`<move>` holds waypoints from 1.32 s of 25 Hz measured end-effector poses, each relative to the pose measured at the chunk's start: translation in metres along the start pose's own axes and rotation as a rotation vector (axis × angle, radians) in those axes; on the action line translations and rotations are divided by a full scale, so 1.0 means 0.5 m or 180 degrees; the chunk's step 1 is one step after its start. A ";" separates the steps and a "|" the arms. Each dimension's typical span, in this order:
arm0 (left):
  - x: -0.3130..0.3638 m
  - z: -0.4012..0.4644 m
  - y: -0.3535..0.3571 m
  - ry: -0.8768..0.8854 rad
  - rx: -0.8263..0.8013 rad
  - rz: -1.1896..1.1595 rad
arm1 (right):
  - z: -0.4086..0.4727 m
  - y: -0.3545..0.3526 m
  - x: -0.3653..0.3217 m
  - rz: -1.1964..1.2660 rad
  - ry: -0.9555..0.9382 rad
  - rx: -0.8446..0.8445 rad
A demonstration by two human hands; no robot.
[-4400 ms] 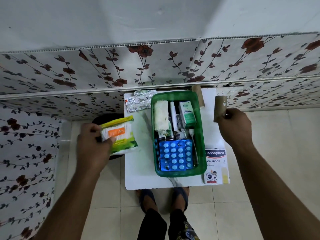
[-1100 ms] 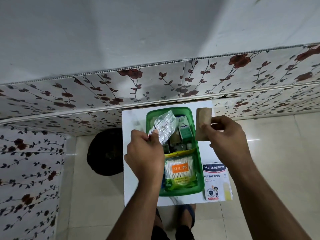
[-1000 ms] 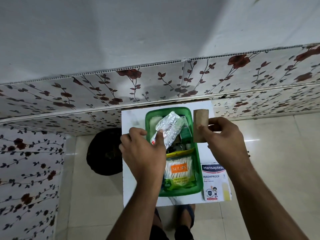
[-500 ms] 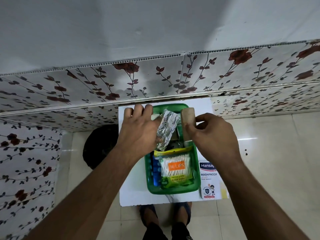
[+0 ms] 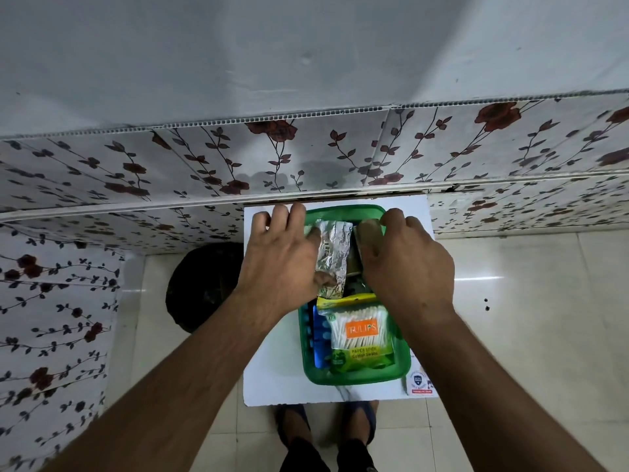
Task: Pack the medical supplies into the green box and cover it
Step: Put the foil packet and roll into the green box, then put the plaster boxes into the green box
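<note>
The green box (image 5: 354, 378) stands on a small white table (image 5: 272, 366). A pack of cotton swabs (image 5: 360, 338) lies in its near half, over a blue blister pack (image 5: 318, 338). My left hand (image 5: 282, 257) holds a silver foil packet (image 5: 333, 257) over the box's far half, fingers spread past the box's left rim. My right hand (image 5: 405, 264) presses a tan bandage roll (image 5: 366, 240) down inside the far right part of the box. Other supplies underneath are mostly hidden by both hands.
A white plaster carton (image 5: 420, 381) lies on the table right of the box, mostly under my right forearm. A dark round object (image 5: 200, 287) sits on the floor to the left. A flower-patterned wall (image 5: 340, 158) rises just behind the table. My feet (image 5: 326, 424) show below.
Both hands have moved forward and down into the box's far half. The foil packet and the bandage roll have gone from above the rim to inside the box. The cotton swabs were put in earlier.
</note>
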State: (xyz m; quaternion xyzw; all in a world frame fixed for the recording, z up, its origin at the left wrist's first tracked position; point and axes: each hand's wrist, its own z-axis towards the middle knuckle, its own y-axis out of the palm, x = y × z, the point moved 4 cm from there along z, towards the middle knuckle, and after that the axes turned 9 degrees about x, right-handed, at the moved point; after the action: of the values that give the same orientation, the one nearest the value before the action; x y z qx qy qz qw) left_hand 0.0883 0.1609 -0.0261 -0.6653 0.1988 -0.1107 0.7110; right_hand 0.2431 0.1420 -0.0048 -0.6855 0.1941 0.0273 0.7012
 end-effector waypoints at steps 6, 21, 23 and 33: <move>0.004 0.013 0.005 0.0254 0.0153 -0.0333 | 0.009 0.034 0.017 -0.0350 0.0113 0.0258; 0.096 -0.082 -0.106 -0.0519 0.0209 -0.2251 | -0.199 0.034 0.311 0.0721 0.1872 -0.0760; 0.143 -0.085 -0.101 -0.0465 0.0129 -0.2471 | -0.230 0.068 0.339 0.0716 0.1991 -0.0919; 0.213 -0.078 -0.078 -0.0645 -0.0029 -0.2854 | -0.242 0.079 0.392 0.1519 0.2523 -0.0817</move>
State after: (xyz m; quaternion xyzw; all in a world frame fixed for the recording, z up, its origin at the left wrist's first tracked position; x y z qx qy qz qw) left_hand 0.1713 0.0773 -0.0034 -0.6963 -0.1788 -0.3409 0.6058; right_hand 0.3839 -0.0178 -0.1011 -0.6604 0.5935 -0.0522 0.4571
